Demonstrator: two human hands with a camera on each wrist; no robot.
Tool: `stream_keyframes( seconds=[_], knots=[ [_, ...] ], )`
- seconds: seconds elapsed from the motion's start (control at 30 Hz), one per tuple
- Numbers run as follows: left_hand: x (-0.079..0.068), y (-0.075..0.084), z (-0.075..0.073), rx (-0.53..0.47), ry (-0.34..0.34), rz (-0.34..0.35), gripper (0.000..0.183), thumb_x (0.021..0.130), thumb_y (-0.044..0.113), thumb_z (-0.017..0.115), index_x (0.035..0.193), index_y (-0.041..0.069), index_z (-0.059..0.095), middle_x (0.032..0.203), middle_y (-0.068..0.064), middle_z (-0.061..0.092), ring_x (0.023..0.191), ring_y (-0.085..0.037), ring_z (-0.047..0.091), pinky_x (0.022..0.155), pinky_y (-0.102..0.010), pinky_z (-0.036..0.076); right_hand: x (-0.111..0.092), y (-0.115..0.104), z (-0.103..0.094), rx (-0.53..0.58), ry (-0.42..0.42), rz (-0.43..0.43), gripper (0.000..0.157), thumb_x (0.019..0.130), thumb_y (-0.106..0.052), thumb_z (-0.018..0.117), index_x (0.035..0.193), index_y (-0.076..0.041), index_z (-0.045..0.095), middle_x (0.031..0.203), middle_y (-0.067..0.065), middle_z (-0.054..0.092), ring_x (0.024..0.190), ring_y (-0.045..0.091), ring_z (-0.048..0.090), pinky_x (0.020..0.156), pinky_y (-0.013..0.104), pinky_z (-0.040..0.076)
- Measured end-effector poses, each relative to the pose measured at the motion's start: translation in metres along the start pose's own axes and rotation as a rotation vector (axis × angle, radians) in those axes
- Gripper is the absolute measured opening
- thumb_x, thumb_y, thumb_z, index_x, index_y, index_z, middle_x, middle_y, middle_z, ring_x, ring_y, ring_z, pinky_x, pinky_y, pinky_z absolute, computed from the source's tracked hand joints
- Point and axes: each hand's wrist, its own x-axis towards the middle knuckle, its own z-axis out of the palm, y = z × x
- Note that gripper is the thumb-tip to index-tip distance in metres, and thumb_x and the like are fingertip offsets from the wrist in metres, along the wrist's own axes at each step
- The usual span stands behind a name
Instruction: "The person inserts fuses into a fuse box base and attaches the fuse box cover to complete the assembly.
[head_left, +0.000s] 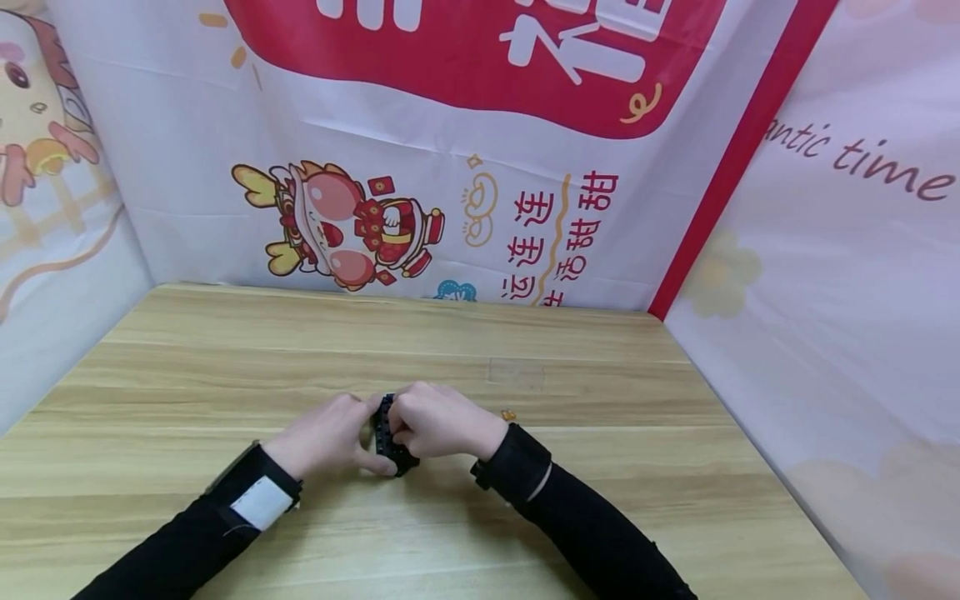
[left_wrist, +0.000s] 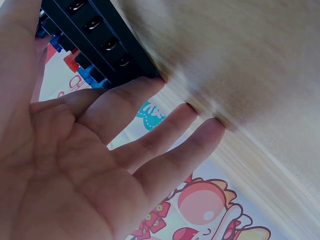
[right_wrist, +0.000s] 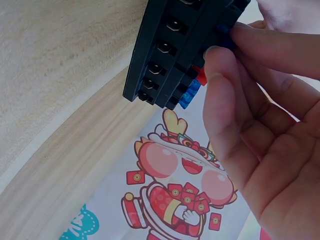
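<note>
A black fuse block (head_left: 395, 450) with a row of metal terminals in its side stands on the wooden table, between both hands. My left hand (head_left: 330, 437) holds it by its two ends, thumb at the near end and a finger at the far one; the other fingers touch the table in the left wrist view. On its top, small red (right_wrist: 201, 76) and blue blade fuses (right_wrist: 190, 95) show in the right wrist view. Over the top, my right hand (head_left: 442, 421) pinches a blue blade fuse (right_wrist: 223, 28) between thumb and forefinger, mostly hidden by the fingertips.
A small orange item (head_left: 508, 414) lies on the table (head_left: 637, 492) just beyond the right wrist. Farther back is a faint clear rectangle (head_left: 516, 373). Printed cloth walls (head_left: 187, 208) border the table at the back and both sides.
</note>
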Motion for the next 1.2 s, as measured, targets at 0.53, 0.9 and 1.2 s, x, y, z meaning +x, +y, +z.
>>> stream_keyframes(
  seconds=[0.53, 0.9, 1.2],
  knots=[
    [0.0002, 0.0004, -0.0003, 0.003, 0.008, 0.008, 0.071, 0.063, 0.058, 0.078, 0.110, 0.010, 0.058, 0.067, 0.003, 0.046, 0.060, -0.011, 0.043, 0.053, -0.027, 0.034, -0.0003, -0.0023, 0.0015, -0.062, 0.031, 0.013, 0.023, 0.082, -0.008, 0.068, 0.064, -0.020, 0.061, 0.062, -0.012, 0.049, 0.055, 0.002, 0.042, 0.050, 0.013, 0.031],
    [-0.0006, 0.0013, -0.0010, 0.022, 0.011, 0.007, 0.071, 0.063, 0.058, 0.079, 0.110, 0.010, 0.058, 0.066, 0.004, 0.046, 0.060, -0.011, 0.044, 0.052, -0.027, 0.034, 0.0008, -0.0019, 0.0031, -0.055, 0.030, 0.013, 0.019, 0.082, -0.010, 0.068, 0.067, -0.020, 0.062, 0.064, -0.012, 0.051, 0.056, 0.002, 0.044, 0.050, 0.013, 0.033],
    [-0.0015, 0.0034, -0.0023, 0.024, -0.002, -0.001, 0.082, 0.064, 0.059, 0.077, 0.121, 0.006, 0.056, 0.065, 0.004, 0.046, 0.058, -0.010, 0.043, 0.052, -0.027, 0.033, -0.0017, 0.0027, -0.0013, -0.037, -0.019, 0.016, 0.021, 0.085, -0.013, 0.067, 0.067, -0.020, 0.059, 0.065, -0.010, 0.048, 0.056, 0.003, 0.042, 0.049, 0.014, 0.031]
  ],
)
